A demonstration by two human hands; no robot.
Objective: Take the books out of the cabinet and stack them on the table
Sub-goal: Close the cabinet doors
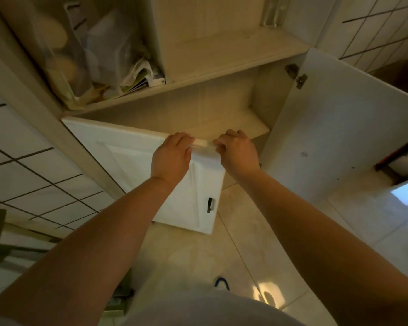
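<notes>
We have both hands, left [171,154] and right [237,149], curled over the top edge of the door [132,161] at centre frame. No books show in the lower cabinet [222,114]; we judge the papers [139,76] upper left need reaching next.

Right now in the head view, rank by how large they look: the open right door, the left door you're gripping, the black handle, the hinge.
1. Right door, though nearness may inflate it.
2. Left door, partly hidden by both hands.
3 and 4. Handle and hinge: look alike, so no ranking.
</notes>
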